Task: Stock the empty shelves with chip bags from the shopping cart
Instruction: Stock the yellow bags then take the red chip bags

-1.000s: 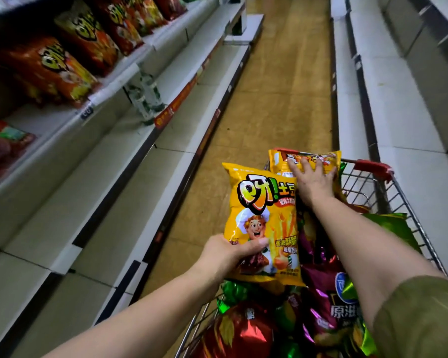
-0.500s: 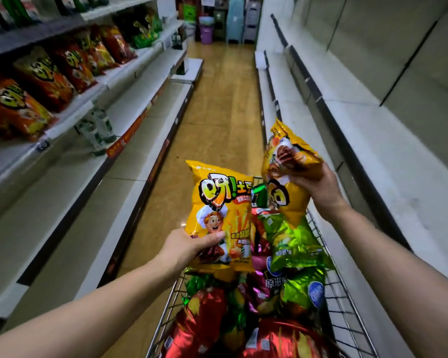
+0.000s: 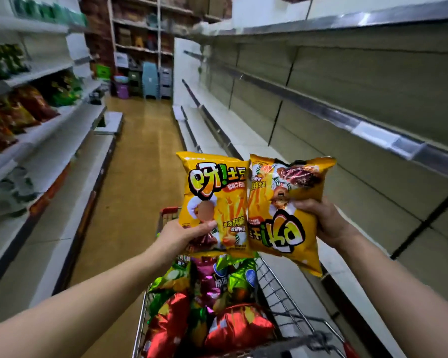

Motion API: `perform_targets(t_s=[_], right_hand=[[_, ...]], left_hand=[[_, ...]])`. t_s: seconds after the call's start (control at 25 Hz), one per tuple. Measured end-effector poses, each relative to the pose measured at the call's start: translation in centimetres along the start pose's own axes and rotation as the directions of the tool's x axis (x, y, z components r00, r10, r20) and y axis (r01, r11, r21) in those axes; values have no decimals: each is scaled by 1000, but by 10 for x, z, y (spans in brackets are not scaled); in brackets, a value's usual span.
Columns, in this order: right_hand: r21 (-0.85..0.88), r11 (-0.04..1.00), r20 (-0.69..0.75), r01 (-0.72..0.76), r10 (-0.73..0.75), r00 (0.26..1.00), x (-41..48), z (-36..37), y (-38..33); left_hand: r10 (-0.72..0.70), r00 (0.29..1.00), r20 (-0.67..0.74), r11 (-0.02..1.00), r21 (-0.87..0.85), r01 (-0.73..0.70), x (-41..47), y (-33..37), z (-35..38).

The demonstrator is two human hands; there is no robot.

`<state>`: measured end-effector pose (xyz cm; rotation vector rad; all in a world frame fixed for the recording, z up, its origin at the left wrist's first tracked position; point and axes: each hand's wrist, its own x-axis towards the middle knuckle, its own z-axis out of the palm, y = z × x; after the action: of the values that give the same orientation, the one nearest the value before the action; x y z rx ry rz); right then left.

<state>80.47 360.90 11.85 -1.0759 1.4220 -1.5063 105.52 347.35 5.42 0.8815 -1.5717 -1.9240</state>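
Higher than half a second ago, the upright yellow bag [image 3: 212, 192] and the upside-down yellow bag [image 3: 287, 223] are riding clear above the shopping cart [image 3: 277, 285], now drawn edge to edge, while the view is swinging up toward the bare right side of the aisle. On the left, part-stocked shelves [image 3: 62, 122] are carrying red, orange and green bags on their upper tiers. The left grip [image 3: 189, 232] is clasping the upright yellow bag by its lower left corner, thumb lying across the front and fingers hidden behind. Below, between the arms, a heap of red, green and purple bags [image 3: 233, 329] is filling the cart. The right grip [image 3: 326, 220] is clenching the upside-down yellow bag at its right edge, thumb pressing into the crinkled front. Further right, the empty shelves [image 3: 321, 109] are running down the aisle. The person appears to be carrying the pair from cart to shelf. The next move is likely calling for a turn to the right, for righting the inverted bag so that its print is reading properly, and for standing both bags face out on a bare tier.
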Motion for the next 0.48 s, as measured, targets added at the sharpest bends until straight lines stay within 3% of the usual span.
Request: perform_targets(t_s=[0.28, 0.48], right_hand=[[-178, 964, -139, 198, -224, 965, -109, -10, -94], [-353, 912, -302, 209, -323, 897, -202, -24, -146]], left_hand=[[154, 964, 216, 986, 31, -165, -31, 58, 62], [245, 904, 350, 964, 9, -265, -56, 86, 130]])
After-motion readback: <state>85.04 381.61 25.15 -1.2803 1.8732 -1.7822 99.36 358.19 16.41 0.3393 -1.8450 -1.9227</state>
